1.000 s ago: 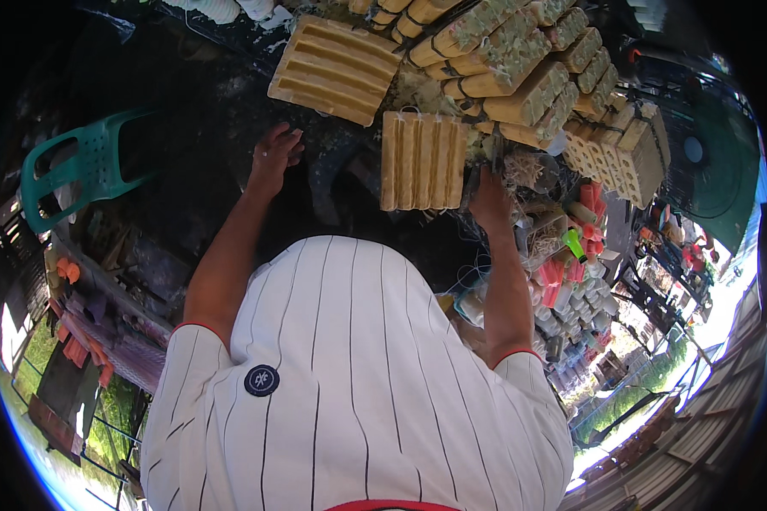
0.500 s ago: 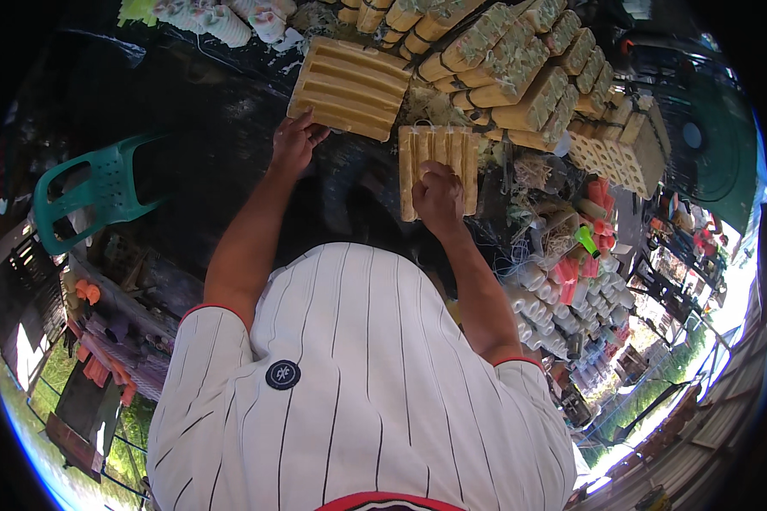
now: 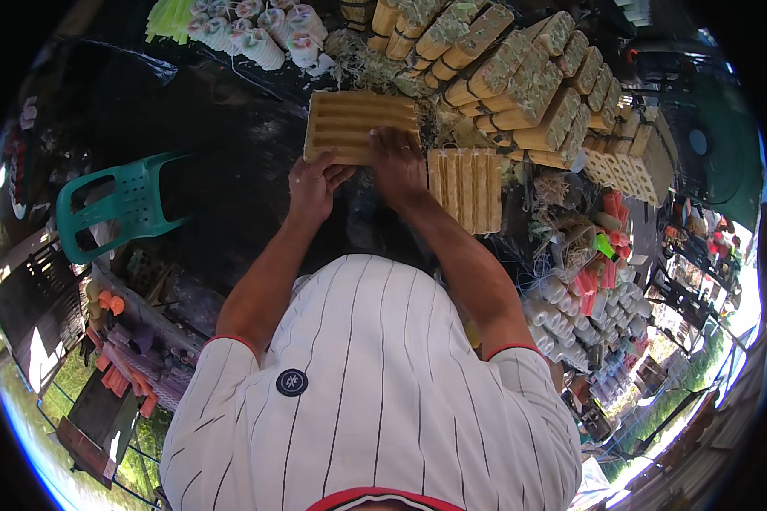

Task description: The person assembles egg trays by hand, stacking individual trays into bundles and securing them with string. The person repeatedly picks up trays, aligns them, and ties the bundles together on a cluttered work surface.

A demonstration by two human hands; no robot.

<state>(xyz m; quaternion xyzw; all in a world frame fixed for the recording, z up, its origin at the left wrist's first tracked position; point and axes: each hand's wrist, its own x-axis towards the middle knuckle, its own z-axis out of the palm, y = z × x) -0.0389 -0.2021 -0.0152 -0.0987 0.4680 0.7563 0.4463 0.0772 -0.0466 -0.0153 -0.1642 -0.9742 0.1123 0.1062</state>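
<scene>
A tan grooved board (image 3: 360,111) with long parallel ridges lies in front of me on a dark surface. At its near left corner my left hand (image 3: 314,186) is closed on the edge. My right hand (image 3: 399,170) rests over the near right part of the same board, its fingers stretched across the ridges; whatever may be under them is hidden. Just right of that hand lies a second, smaller tan board (image 3: 465,192), its grooves running toward me. Neither hand touches this second board.
Strapped tan blocks (image 3: 520,94) are stacked at the far right, with a block full of round holes (image 3: 614,175) beside them. White wrapped bundles (image 3: 260,38) lie at the far left. A green plastic chair (image 3: 123,204) stands left; white rolls (image 3: 571,315) are piled right.
My right hand has left the smaller board and moved left onto the larger one. The larger board now lies squarer to me. My left hand stays at its near left edge.
</scene>
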